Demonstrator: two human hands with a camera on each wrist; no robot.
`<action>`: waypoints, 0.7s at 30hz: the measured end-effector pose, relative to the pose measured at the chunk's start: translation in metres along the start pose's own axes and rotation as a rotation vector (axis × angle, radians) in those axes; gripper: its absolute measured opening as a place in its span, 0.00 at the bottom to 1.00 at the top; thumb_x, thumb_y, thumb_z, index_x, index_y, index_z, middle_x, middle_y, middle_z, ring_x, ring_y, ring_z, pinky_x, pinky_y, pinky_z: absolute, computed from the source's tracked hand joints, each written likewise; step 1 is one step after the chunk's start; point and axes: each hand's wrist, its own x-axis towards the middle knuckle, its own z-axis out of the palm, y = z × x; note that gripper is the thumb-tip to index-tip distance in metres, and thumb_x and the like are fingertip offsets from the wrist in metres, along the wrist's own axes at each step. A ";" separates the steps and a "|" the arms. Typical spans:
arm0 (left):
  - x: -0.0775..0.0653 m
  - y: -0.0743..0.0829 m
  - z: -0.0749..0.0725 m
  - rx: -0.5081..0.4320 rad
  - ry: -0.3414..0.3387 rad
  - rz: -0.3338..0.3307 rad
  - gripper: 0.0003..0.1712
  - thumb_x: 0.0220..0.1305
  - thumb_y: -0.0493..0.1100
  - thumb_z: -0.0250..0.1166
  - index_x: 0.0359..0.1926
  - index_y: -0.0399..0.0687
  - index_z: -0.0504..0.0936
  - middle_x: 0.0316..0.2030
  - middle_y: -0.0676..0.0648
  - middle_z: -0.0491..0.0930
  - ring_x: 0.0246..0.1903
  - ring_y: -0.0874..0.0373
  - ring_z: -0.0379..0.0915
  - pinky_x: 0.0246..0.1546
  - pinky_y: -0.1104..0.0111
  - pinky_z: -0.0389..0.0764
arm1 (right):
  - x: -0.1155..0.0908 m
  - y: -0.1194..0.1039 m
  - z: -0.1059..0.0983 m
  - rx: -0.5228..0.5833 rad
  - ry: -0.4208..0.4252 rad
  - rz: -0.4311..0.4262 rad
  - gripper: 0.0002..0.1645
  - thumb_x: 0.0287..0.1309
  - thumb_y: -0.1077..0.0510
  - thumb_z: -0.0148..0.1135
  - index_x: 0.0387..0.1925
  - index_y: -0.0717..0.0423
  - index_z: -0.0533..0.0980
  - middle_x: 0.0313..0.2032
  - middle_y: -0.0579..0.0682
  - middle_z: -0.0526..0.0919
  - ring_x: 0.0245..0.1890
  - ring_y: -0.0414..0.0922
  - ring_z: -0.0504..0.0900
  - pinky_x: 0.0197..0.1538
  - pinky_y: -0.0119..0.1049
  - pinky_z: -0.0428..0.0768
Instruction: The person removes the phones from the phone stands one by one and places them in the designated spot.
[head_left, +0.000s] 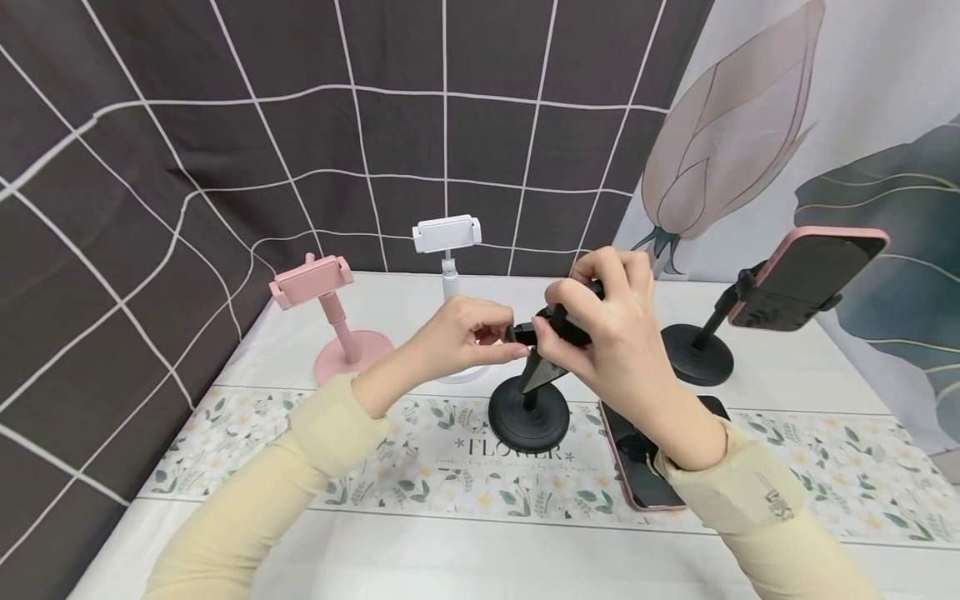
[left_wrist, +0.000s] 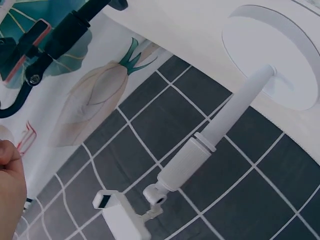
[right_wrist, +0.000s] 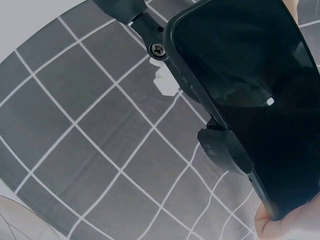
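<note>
A black phone stand rises from a round base [head_left: 528, 421] in the middle of the table. My left hand [head_left: 465, 333] pinches the end of its black clamp [head_left: 522, 333] between thumb and fingers. From the other side my right hand [head_left: 618, 333] grips a dark phone, its fingers over the top and thumb below. In the right wrist view the phone [right_wrist: 245, 95] sits tilted against the stand's holder, with a clamp arm [right_wrist: 225, 150] over its long edge. Much of the phone is hidden behind the right hand in the head view.
A pink phone stand [head_left: 348, 350] and a white one [head_left: 447, 237] stand behind, towards the left. At the right another black stand [head_left: 697, 354] carries a pink-edged phone [head_left: 802, 279]. Under my right forearm a second pink-edged phone [head_left: 645, 483] lies flat on the floral runner [head_left: 427, 475].
</note>
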 end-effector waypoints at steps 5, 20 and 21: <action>0.000 0.009 0.001 0.149 0.024 0.012 0.15 0.49 0.40 0.63 0.15 0.44 0.66 0.10 0.51 0.64 0.14 0.65 0.56 0.13 0.73 0.60 | 0.000 -0.001 0.000 -0.003 0.010 -0.008 0.05 0.43 0.60 0.57 0.24 0.58 0.72 0.29 0.60 0.66 0.34 0.60 0.59 0.34 0.60 0.62; 0.005 0.031 -0.004 0.635 0.095 -0.053 0.11 0.40 0.48 0.59 0.20 0.45 0.72 0.07 0.54 0.68 0.08 0.63 0.54 0.04 0.67 0.60 | -0.002 -0.003 0.003 -0.002 0.035 -0.014 0.05 0.43 0.60 0.56 0.24 0.59 0.72 0.29 0.59 0.66 0.33 0.59 0.58 0.32 0.59 0.61; 0.004 0.030 -0.004 0.628 0.103 -0.067 0.12 0.40 0.49 0.59 0.21 0.45 0.71 0.08 0.54 0.67 0.08 0.63 0.54 0.04 0.68 0.59 | -0.002 -0.003 0.004 -0.001 0.035 -0.013 0.05 0.43 0.60 0.56 0.24 0.59 0.72 0.29 0.59 0.66 0.33 0.59 0.58 0.31 0.59 0.61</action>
